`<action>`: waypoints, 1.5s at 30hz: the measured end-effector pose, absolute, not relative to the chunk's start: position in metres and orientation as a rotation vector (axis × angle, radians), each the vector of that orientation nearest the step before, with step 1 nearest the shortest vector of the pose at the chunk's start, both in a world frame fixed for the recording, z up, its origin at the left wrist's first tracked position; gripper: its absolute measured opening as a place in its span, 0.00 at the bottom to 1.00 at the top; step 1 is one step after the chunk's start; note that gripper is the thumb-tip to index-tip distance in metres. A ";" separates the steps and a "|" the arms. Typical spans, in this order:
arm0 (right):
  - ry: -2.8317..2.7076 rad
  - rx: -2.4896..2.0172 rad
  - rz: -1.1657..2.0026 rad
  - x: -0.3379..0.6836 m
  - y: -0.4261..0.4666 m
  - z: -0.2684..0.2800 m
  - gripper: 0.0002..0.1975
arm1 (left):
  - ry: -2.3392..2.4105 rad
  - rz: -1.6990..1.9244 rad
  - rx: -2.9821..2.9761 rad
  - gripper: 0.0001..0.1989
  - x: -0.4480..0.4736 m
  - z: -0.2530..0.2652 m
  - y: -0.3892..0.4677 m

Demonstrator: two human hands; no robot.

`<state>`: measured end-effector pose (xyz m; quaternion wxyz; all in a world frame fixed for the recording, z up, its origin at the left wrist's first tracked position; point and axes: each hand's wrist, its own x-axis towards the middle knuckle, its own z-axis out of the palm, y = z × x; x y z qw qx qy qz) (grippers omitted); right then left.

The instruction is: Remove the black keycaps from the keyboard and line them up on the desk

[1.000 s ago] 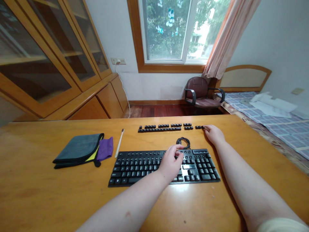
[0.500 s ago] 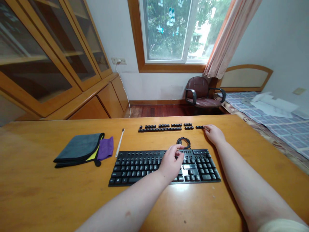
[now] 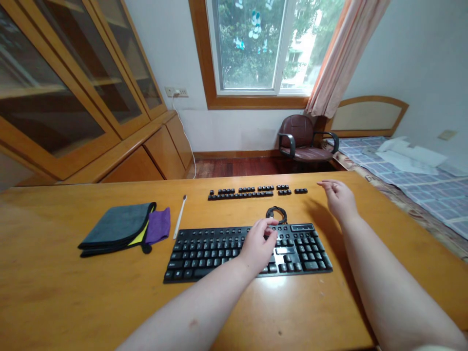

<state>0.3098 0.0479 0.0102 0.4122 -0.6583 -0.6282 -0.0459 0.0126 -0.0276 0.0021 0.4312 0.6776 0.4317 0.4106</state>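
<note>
A black keyboard (image 3: 215, 262) lies on the wooden desk, with bare sockets along its top rows. My left hand (image 3: 259, 246) rests over its right-middle part, fingers loosely bent and thumb apart, holding nothing that I can see. Beyond the keyboard, loose black keycaps (image 3: 241, 196) are lined up in two rows of small groups. A short group of keycaps (image 3: 301, 191) forms the right end. My right hand (image 3: 339, 199) hovers just right of that group, apart from it, fingers stretched out with nothing visible in them.
A coiled black cable (image 3: 277, 213) sits behind the keyboard. To the left lie a white toothbrush-like brush (image 3: 179, 217), a folded grey cloth (image 3: 117, 226) and a purple cloth (image 3: 158, 226). Past the desk's far edge stands a chair (image 3: 302, 139).
My right hand has let go of the rightmost keycap group and moved up and to the right, away from it. My left hand has stayed over the keyboard.
</note>
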 end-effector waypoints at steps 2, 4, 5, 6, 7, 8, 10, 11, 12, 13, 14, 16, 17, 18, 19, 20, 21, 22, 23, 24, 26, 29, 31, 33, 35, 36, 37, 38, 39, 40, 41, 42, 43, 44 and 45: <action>-1.464 -1.637 0.044 0.306 0.026 0.024 0.25 | 1.074 1.015 1.705 0.11 0.012 0.002 -0.027; -1.391 -1.582 0.271 0.298 0.003 0.027 0.27 | 1.075 0.998 1.735 0.11 0.012 0.003 -0.027; -1.358 -1.555 0.355 0.293 -0.007 0.026 0.26 | 1.073 0.987 1.770 0.11 0.011 0.003 -0.028; -1.335 -1.530 0.425 0.287 -0.016 0.023 0.25 | 1.061 0.972 1.830 0.11 0.011 0.004 -0.029; -1.303 -1.517 0.460 0.281 -0.024 0.018 0.24 | 1.029 0.949 1.915 0.11 0.011 0.005 -0.031; -1.285 -1.514 0.492 0.276 -0.029 0.014 0.24 | 0.977 0.917 2.023 0.12 0.012 0.005 -0.033; -1.257 -1.526 0.517 0.267 -0.032 0.006 0.24 | 0.836 0.828 2.256 0.13 0.012 0.006 -0.037; -1.252 -1.547 0.525 0.264 -0.032 0.003 0.24 | 0.769 0.778 2.358 0.13 0.013 0.006 -0.039; -1.250 -1.574 0.530 0.262 -0.030 0.001 0.24 | 0.718 0.730 2.441 0.14 0.014 0.005 -0.041; -1.254 -1.606 0.531 0.261 -0.028 -0.001 0.24 | 0.692 0.693 2.503 0.14 0.014 0.004 -0.042; -1.259 -1.637 0.529 0.259 -0.026 -0.002 0.24 | 0.685 0.662 2.547 0.14 0.015 0.003 -0.043; -1.274 -1.689 0.503 0.258 -0.023 -0.002 0.24 | 0.702 0.624 2.589 0.15 0.016 0.002 -0.043; -1.289 -1.709 0.481 0.257 -0.022 -0.002 0.24 | 0.716 0.615 2.593 0.15 0.016 0.002 -0.043; -1.306 -1.723 0.454 0.256 -0.022 -0.002 0.24 | 0.730 0.610 2.591 0.15 0.016 0.001 -0.042; -1.326 -1.736 0.425 0.255 -0.023 -0.002 0.24 | 0.740 0.606 2.587 0.16 0.016 0.001 -0.042; -1.348 -1.747 0.396 0.255 -0.024 -0.002 0.24 | 0.746 0.603 2.582 0.16 0.016 0.002 -0.041; -1.372 -1.757 0.370 0.254 -0.026 -0.001 0.24 | 0.751 0.602 2.577 0.15 0.017 0.002 -0.041; -1.394 -1.765 0.350 0.253 -0.027 -0.001 0.24 | 0.755 0.601 2.572 0.15 0.017 0.003 -0.041; -1.412 -1.770 0.336 0.252 -0.028 0.000 0.24 | 0.757 0.601 2.568 0.15 0.016 0.003 -0.041; -1.428 -1.772 0.327 0.251 -0.030 0.000 0.24 | 0.758 0.602 2.563 0.15 0.016 0.004 -0.041; -1.439 -1.769 0.321 0.250 -0.031 0.000 0.24 | 0.759 0.606 2.556 0.15 0.016 0.005 -0.041; -1.385 -1.763 0.348 0.251 -0.031 -0.002 0.24 | 0.760 0.608 2.544 0.15 0.015 0.005 -0.041; -1.301 -1.759 0.378 0.253 -0.030 -0.005 0.25 | 0.764 0.609 2.530 0.15 0.015 0.005 -0.041; -1.259 -1.739 0.404 0.256 -0.028 -0.008 0.25 | 0.766 0.617 2.511 0.14 0.015 0.004 -0.041; -1.314 -1.698 0.423 0.259 -0.027 -0.010 0.24 | 0.766 0.626 2.496 0.14 0.015 0.004 -0.041; -1.381 -1.675 0.436 0.260 -0.027 -0.011 0.24 | 0.765 0.628 2.492 0.14 0.015 0.004 -0.040; -1.467 -1.649 0.448 0.261 -0.027 -0.010 0.24 | 0.764 0.627 2.489 0.14 0.015 0.004 -0.040; -1.557 -1.621 0.454 0.262 -0.027 -0.010 0.24 | 0.764 0.625 2.488 0.14 0.015 0.004 -0.040; -1.643 -1.595 0.453 0.263 -0.028 -0.009 0.23 | 0.763 0.623 2.487 0.14 0.015 0.004 -0.040; -1.716 -1.572 0.443 0.263 -0.028 -0.008 0.22 | 0.764 0.621 2.486 0.14 0.015 0.005 -0.040; -1.766 -1.555 0.427 0.264 -0.029 -0.007 0.22 | 0.766 0.622 2.485 0.14 0.015 0.005 -0.040; -1.797 -1.547 0.408 0.263 -0.029 -0.006 0.22 | 0.768 0.623 2.484 0.14 0.015 0.005 -0.040; -1.809 -1.548 0.383 0.263 -0.030 -0.004 0.21 | 0.770 0.623 2.484 0.14 0.015 0.005 -0.041; -1.823 -1.558 0.364 0.262 -0.030 -0.003 0.21 | 0.772 0.622 2.486 0.14 0.015 0.005 -0.041; -1.843 -1.571 0.350 0.261 -0.030 -0.001 0.21 | 0.775 0.616 2.491 0.15 0.015 0.005 -0.041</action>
